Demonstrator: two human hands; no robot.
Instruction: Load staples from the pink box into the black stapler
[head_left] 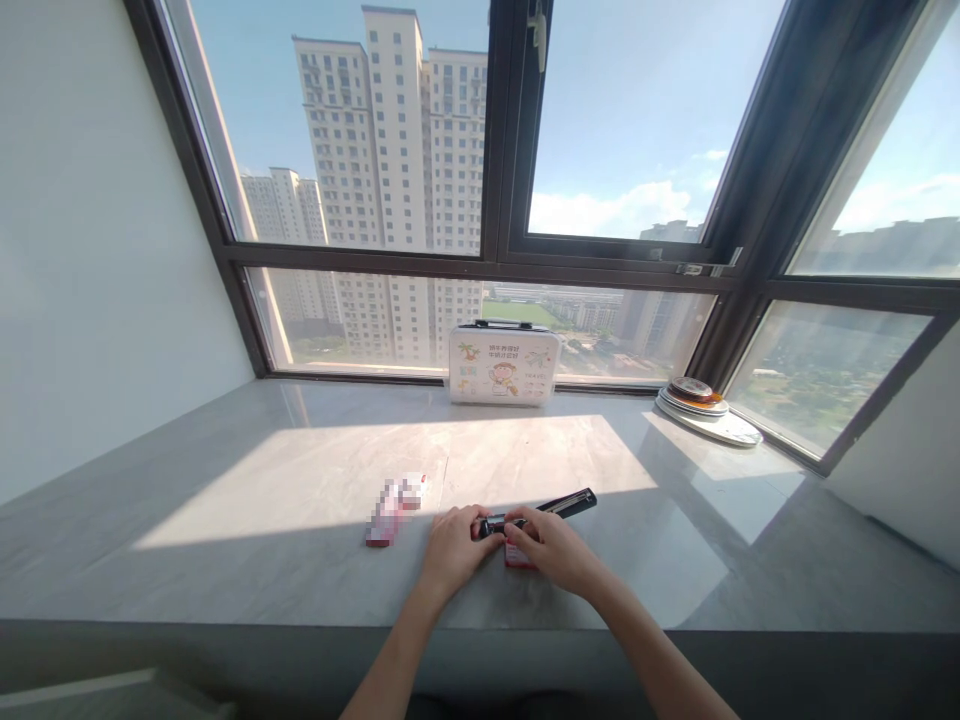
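Observation:
A black stapler (579, 502) lies across the sill in front of me, its long arm swung out to the upper right and a metal strip showing along it. My left hand (452, 552) grips its left end between thumb and fingers. Over its middle, my right hand (556, 550) has its fingers bent and closed on the stapler; the fingertips hide the part they touch. Under the right hand a small red and white box (519, 557) shows, partly covered. To the left of my hands lies a pink and white packet (388, 512), blurred out in part.
A white case (504, 368) with cartoon prints and a dark handle stands against the window. Several stacked plates or discs (705, 410) sit in the right corner. The marble sill (262, 520) ends at a front edge close to me; a dark window frame (360, 262) rises behind.

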